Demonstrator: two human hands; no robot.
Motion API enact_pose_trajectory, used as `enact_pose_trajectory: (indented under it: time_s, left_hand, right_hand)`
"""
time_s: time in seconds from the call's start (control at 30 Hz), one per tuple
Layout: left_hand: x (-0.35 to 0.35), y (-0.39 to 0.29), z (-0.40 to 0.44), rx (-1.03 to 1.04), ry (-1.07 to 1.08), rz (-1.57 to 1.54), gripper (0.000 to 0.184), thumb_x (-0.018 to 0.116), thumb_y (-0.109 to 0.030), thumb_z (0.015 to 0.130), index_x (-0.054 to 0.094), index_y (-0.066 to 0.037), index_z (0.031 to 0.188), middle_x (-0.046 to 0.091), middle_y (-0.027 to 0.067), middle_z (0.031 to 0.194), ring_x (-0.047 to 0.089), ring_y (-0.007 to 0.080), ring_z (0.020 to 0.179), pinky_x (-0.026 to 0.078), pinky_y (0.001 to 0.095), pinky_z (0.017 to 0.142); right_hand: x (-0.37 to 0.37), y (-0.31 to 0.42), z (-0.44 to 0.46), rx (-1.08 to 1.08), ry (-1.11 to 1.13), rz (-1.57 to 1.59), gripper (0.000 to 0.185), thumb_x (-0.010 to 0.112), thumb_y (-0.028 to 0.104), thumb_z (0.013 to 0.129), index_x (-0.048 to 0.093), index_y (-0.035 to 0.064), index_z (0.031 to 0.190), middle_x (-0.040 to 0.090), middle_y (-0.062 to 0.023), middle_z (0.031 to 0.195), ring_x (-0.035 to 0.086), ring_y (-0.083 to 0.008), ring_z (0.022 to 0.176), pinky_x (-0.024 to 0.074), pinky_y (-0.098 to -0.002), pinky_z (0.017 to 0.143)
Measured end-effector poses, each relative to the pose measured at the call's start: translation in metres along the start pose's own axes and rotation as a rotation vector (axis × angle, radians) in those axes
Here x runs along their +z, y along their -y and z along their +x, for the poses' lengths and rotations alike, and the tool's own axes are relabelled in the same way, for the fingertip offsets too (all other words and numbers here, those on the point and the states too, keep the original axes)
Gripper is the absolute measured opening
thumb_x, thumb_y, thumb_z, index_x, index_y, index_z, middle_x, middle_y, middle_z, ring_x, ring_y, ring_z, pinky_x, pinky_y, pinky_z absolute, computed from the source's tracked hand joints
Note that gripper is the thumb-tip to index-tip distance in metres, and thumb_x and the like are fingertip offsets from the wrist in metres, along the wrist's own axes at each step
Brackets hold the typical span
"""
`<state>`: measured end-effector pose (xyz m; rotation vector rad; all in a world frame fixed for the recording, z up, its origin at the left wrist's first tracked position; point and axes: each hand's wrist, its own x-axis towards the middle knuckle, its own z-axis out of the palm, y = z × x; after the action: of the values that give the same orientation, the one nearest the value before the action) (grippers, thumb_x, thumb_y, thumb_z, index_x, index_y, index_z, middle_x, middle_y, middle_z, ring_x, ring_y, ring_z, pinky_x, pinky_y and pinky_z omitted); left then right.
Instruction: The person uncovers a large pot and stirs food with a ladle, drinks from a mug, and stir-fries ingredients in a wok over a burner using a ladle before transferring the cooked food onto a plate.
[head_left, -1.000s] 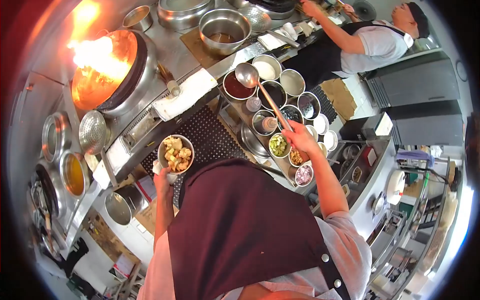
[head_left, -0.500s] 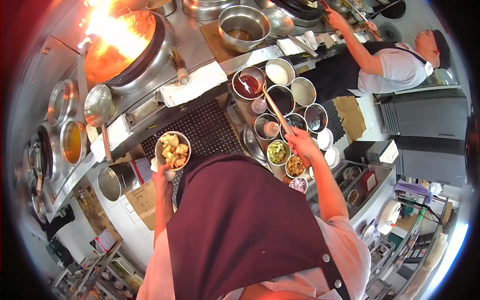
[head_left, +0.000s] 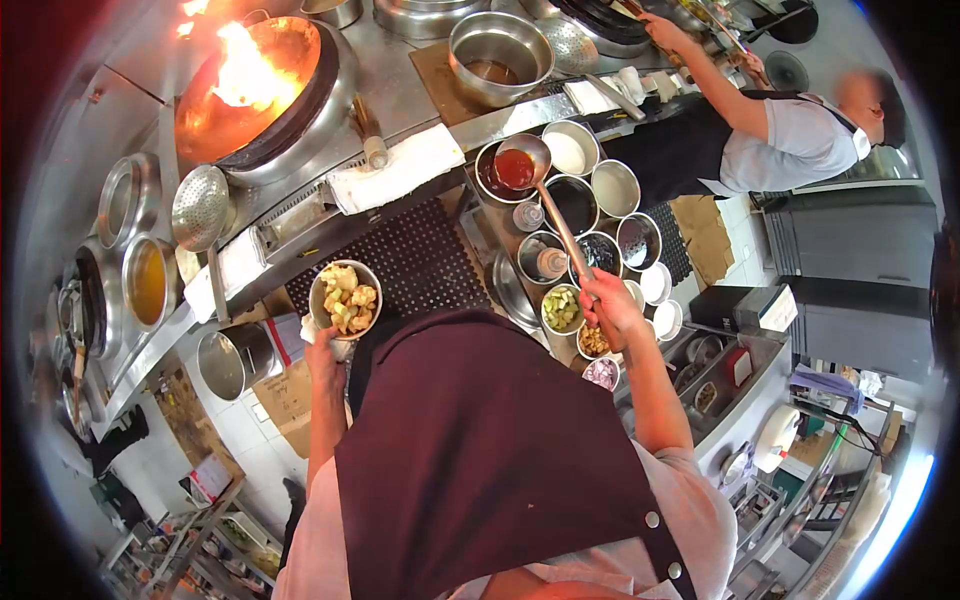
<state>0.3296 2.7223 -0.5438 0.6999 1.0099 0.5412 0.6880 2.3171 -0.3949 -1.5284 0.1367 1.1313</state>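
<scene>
Head view: a long-handled ladle [head_left: 563, 222] is gripped by the right hand [head_left: 608, 300], its fingers wrapped about the shaft close to the near end. Red sauce [head_left: 515, 170] is carried in the ladle's cup, which is positioned over the dark red sauce tub [head_left: 482, 188] at the far left of the cluster; whether the tub is touched cannot be told. The cup appears to be held level so that the liquid is retained, and any drip would presumably be caught beneath. By the shaft's length, the hand is set well apart from the sauce.

A metal bowl [head_left: 317, 300] is clasped at its near left edge by the left hand [head_left: 325, 355], with a white cloth [head_left: 308, 328] held alongside, probably for grip or against heat. Those fingers are partly hidden beneath the bowl. Pale golden chunks [head_left: 350, 298] are contained by its upturned mouth.

Green pieces [head_left: 562, 306], nut-like pieces [head_left: 594, 341] and chopped onion [head_left: 602, 374] are grouped beside the right hand and forearm, presumably for short reach. Far left, flames [head_left: 250, 78] are seen in a wok [head_left: 200, 130] seated at the desk [head_left: 385, 75]; a towel [head_left: 395, 170] is laid along the near edge, possibly for wiping.
</scene>
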Motion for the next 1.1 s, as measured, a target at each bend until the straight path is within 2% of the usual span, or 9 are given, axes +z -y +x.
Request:
enact_pose_trajectory:
  time_s: [0.1, 0.17, 0.27, 0.47, 0.73, 0.9, 1.0, 1.03, 1.1]
  left_hand:
    - [-0.006, -0.006, 0.017, -0.044, -0.024, -0.007, 0.050, 0.064, -0.001, 0.084, 0.054, 0.003, 0.133, 0.068, 0.0150, 0.119, 0.071, 0.0280, 0.101, 0.061, 0.0419, 0.088]
    - [-0.011, -0.010, 0.031, -0.022, 0.040, 0.037, 0.058, 0.066, -0.002, 0.085, 0.051, 0.000, 0.141, 0.065, 0.0115, 0.126, 0.068, 0.0247, 0.112, 0.056, 0.0382, 0.096]
    - [-0.009, -0.026, 0.049, 0.018, 0.028, 0.086, 0.051, 0.067, -0.003, 0.084, 0.055, 0.002, 0.133, 0.067, 0.0128, 0.116, 0.070, 0.0251, 0.100, 0.060, 0.0404, 0.089]
    - [0.000, -0.097, 0.082, 0.015, 0.047, 0.146, 0.055, 0.068, -0.004, 0.082, 0.056, 0.002, 0.136, 0.067, 0.0096, 0.123, 0.068, 0.0220, 0.108, 0.056, 0.0353, 0.092]
    - [0.011, -0.215, 0.142, -0.001, 0.078, 0.163, 0.042, 0.067, -0.007, 0.082, 0.061, 0.002, 0.122, 0.069, 0.0102, 0.109, 0.070, 0.0219, 0.095, 0.058, 0.0346, 0.085]
    - [0.013, -0.269, 0.184, 0.325, 0.163, 0.104, 0.044, 0.062, -0.004, 0.088, 0.053, -0.001, 0.131, 0.064, 0.0093, 0.121, 0.065, 0.0209, 0.111, 0.056, 0.0363, 0.093]
    - [-0.013, -0.290, 0.229, 0.322, 0.102, 0.025, 0.056, 0.064, 0.000, 0.086, 0.050, 0.001, 0.140, 0.063, 0.0104, 0.128, 0.063, 0.0235, 0.117, 0.050, 0.0371, 0.102]
    - [-0.014, -0.295, 0.238, 0.305, -0.053, -0.021, 0.048, 0.062, -0.002, 0.088, 0.056, 0.002, 0.135, 0.064, 0.0110, 0.127, 0.064, 0.0237, 0.113, 0.052, 0.0368, 0.098]
    - [-0.014, -0.319, 0.233, 0.300, -0.052, -0.044, 0.047, 0.062, -0.002, 0.088, 0.057, 0.003, 0.134, 0.065, 0.0115, 0.126, 0.065, 0.0239, 0.112, 0.053, 0.0371, 0.096]
  right_hand:
    - [0.015, 0.003, -0.003, 0.010, -0.050, 0.070, 0.014, 0.058, 0.022, 0.105, 0.057, 0.0102, 0.112, 0.055, 0.0005, 0.069, 0.050, -0.0117, 0.048, 0.0378, -0.0263, 0.042]
    - [0.030, 0.007, -0.009, 0.017, -0.082, 0.097, 0.014, 0.058, 0.023, 0.105, 0.057, 0.0103, 0.113, 0.055, 0.0007, 0.070, 0.050, -0.0113, 0.048, 0.0379, -0.0262, 0.043]
    - [0.054, 0.018, -0.016, 0.037, -0.117, 0.166, 0.021, 0.055, 0.026, 0.107, 0.058, 0.0095, 0.121, 0.052, 0.0017, 0.070, 0.049, -0.0105, 0.049, 0.0386, -0.0265, 0.043]
    - [0.106, 0.024, -0.010, -0.042, 0.023, 0.680, 0.040, 0.047, 0.034, 0.110, 0.051, 0.0076, 0.140, 0.044, 0.0042, 0.070, 0.043, -0.0081, 0.050, 0.0376, -0.0259, 0.045]
    - [0.215, 0.080, -0.025, -0.173, -0.198, 0.624, 0.037, 0.050, 0.029, 0.108, 0.053, 0.0075, 0.138, 0.045, 0.0029, 0.069, 0.040, -0.0106, 0.047, 0.0358, -0.0284, 0.045]
    - [0.275, 0.127, 0.001, -0.202, -0.017, 0.538, 0.043, 0.047, 0.027, 0.109, 0.049, 0.0047, 0.146, 0.044, 0.0014, 0.068, 0.041, -0.0113, 0.046, 0.0379, -0.0291, 0.044]
    - [0.305, 0.145, 0.044, -0.189, 0.212, 0.547, 0.045, 0.049, 0.026, 0.108, 0.047, 0.0049, 0.148, 0.043, 0.0011, 0.068, 0.043, -0.0109, 0.046, 0.0390, -0.0281, 0.046]
    - [0.316, 0.152, 0.063, -0.175, 0.257, 0.517, 0.044, 0.049, 0.027, 0.109, 0.048, 0.0055, 0.147, 0.043, 0.0014, 0.068, 0.043, -0.0106, 0.047, 0.0390, -0.0277, 0.046]
    - [0.338, 0.164, 0.102, -0.134, 0.309, 0.445, 0.042, 0.051, 0.028, 0.108, 0.050, 0.0066, 0.144, 0.045, 0.0019, 0.069, 0.044, -0.0100, 0.049, 0.0389, -0.0268, 0.047]
